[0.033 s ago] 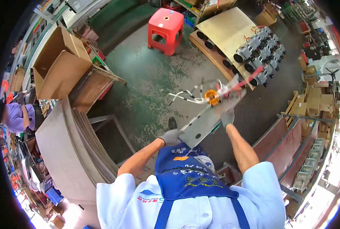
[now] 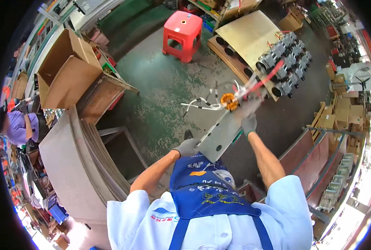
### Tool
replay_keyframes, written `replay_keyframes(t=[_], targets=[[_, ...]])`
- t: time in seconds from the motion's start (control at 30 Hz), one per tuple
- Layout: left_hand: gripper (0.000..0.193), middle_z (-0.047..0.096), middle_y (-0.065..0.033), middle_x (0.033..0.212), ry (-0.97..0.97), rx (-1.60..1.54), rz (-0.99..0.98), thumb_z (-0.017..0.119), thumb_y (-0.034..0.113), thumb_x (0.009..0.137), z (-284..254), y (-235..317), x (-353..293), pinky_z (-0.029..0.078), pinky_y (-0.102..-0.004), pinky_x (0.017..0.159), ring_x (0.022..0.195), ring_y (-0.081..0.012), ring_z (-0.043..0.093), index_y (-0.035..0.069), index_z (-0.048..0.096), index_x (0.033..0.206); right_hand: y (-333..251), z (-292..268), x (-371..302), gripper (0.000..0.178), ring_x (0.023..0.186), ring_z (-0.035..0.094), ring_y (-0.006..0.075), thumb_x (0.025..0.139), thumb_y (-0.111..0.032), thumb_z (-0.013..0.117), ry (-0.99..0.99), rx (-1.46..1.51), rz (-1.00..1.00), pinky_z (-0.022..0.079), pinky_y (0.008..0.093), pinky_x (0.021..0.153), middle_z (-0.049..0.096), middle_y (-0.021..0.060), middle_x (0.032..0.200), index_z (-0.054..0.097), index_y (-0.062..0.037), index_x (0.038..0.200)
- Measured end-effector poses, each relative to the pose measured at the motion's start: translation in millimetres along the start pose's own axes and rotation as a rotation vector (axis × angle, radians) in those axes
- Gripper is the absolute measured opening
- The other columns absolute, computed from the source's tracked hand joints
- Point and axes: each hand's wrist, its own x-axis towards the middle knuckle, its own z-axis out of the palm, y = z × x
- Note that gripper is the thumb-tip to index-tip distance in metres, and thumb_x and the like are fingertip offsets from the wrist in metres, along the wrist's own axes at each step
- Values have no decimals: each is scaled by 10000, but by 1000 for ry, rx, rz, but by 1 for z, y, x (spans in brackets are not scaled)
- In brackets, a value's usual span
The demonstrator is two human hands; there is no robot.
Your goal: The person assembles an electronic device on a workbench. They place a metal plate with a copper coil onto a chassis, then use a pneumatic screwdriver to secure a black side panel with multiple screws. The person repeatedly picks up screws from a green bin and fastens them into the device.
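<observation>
A grey metal plate [image 2: 218, 135] with round holes is held aslant in front of my apron. My left hand [image 2: 188, 147], in a grey glove, is closed on its left edge near the close end. My right hand [image 2: 248, 123], gloved too, grips the right edge farther up. At the plate's far end sits an orange-copper toroidal coil [image 2: 229, 101]. White wires [image 2: 202, 103] with dark bands stick out to the left of the coil. Red wires [image 2: 269, 78] and parts beside my right hand are smeared by motion.
A red plastic stool [image 2: 182, 35] stands ahead. Motor-like units [image 2: 287, 58] crowd a bench at the far right. To the left are an open cardboard box [image 2: 71, 75] and stacked boards [image 2: 75, 162]. A person in purple [image 2: 21, 127] is at far left; a metal rack [image 2: 314, 154] stands right.
The plate has turned slightly, and its coil end is a little farther from me. Both hands keep their hold. The whole view has shifted a little.
</observation>
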Motion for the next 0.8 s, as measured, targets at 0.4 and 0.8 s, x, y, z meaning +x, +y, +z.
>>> replay_keyframes(t=[0.4,0.8], targets=[[1140,328,-336,1585,520,-2461,453,454,814,908,-278,58,162,340,-558,1227,1464,-479,356,-99,237,1556,-415,-164,113,337,801,700,425,893,-81,599,-147,-6,-939,544,470,685,684,230,871,609,-70,1230],[964,575,-151,1474,964,-1641,440,468,821,905,-528,35,175,484,-533,1114,1303,-343,605,55,492,1491,-599,-109,256,329,604,667,362,810,-46,652,-399,-41,-1453,515,454,534,640,169,711,650,25,1132]])
